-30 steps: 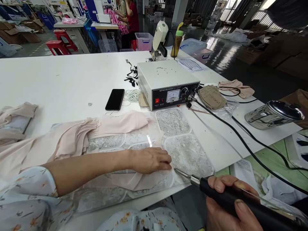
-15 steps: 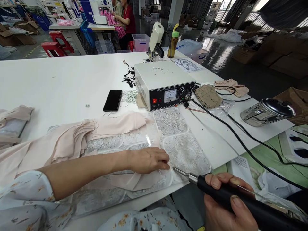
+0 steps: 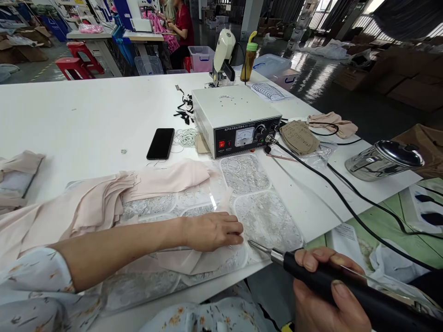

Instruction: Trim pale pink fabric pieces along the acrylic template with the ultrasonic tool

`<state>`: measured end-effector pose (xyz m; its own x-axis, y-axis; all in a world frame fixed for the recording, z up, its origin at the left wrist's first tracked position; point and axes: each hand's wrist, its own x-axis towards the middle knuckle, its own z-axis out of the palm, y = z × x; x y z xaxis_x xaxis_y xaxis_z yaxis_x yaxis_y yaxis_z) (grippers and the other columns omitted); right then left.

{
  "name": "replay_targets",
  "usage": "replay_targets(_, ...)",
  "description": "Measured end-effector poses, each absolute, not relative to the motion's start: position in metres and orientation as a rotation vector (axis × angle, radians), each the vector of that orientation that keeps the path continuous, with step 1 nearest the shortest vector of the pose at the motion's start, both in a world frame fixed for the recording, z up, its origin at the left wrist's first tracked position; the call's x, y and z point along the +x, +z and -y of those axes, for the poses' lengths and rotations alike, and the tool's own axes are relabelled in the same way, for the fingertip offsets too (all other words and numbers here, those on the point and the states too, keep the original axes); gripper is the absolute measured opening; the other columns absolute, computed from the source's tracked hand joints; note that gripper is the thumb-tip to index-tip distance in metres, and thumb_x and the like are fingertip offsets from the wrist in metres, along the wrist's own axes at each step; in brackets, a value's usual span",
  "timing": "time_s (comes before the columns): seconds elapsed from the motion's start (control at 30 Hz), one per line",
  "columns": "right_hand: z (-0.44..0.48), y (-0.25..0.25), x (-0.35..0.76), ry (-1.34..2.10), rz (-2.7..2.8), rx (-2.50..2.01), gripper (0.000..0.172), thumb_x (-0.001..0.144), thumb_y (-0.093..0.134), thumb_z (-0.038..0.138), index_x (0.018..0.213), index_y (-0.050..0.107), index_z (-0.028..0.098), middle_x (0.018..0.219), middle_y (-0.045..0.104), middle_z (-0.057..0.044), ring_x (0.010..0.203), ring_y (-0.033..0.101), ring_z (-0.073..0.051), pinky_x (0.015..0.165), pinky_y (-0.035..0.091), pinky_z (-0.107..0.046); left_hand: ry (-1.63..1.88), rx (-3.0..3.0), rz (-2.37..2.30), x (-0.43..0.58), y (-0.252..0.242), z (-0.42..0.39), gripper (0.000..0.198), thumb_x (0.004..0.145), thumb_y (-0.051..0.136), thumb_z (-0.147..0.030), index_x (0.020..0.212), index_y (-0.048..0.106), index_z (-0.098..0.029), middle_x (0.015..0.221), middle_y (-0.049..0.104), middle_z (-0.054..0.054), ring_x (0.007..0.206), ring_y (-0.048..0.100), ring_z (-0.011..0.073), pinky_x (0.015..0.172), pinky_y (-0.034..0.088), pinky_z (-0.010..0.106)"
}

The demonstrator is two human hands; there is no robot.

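Here's the white table point(image 3: 51, 115) stretching out, and at its near edge lies a clear mat point(image 3: 268, 219), likely giving a smooth surface. Folded pink fabric point(image 3: 104, 203) sits heaped at the left, presumably for easy reach. Just beyond the mat stands the control box point(image 3: 235, 108), its meter point(image 3: 244, 137) facing the person (readable at a glance, I'd judge). Now the black-handled tool point(image 3: 321, 287): the right hand point(image 3: 318, 304) wraps firmly round its grip, angling the metal tip point(image 3: 259, 246) just beside the other hand. And the left hand point(image 3: 216, 231) rests half-closed, fingers curled, over a pink strip point(image 3: 194, 260) on the mat, apparently holding it flat; whether it pinches cloth, I can't tell.
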<state>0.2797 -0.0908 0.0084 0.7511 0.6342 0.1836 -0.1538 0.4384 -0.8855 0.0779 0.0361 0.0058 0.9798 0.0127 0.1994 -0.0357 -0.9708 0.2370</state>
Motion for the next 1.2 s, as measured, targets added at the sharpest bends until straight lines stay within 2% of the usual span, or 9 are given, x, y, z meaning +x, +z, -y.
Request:
replay_targets(0.63,0.085,0.016,0.277,0.573,0.583,-0.973,0.017,0.061,0.053,0.023,0.076,0.06,0.02,0.069,0.049,0.0,0.054,0.047,-0.014,0.048,0.041,-0.033,0.184,2.871,-0.016,0.079,0.006,-0.035,0.023,0.093,0.048,-0.006,0.109,0.063,-0.012,0.107,0.063,0.011,0.093,0.055,0.0198,0.087,0.043,0.029)
replay_targets(0.9,0.085,0.023,0.276,0.522,0.572,-1.015,0.019,0.056,0.051,0.024,0.073,0.058,0.021,0.066,0.05,0.0,0.053,0.044,-0.014,0.047,0.04,-0.031,0.311,2.857,0.02,0.079,0.005,-0.035,0.019,0.088,0.053,-0.003,0.102,0.062,-0.012,0.099,0.063,0.01,0.087,0.057,0.0194,0.081,0.045,0.03)
replay_targets(1.2,0.085,0.016,0.278,0.575,0.635,-0.976,0.015,0.063,0.056,0.025,0.077,0.058,0.021,0.069,0.049,0.0,0.054,0.047,-0.014,0.047,0.042,-0.032,0.34,2.879,0.024,0.08,0.007,-0.036,0.017,0.088,0.053,-0.003,0.097,0.062,-0.015,0.096,0.063,0.009,0.084,0.057,0.0185,0.079,0.045,0.03)
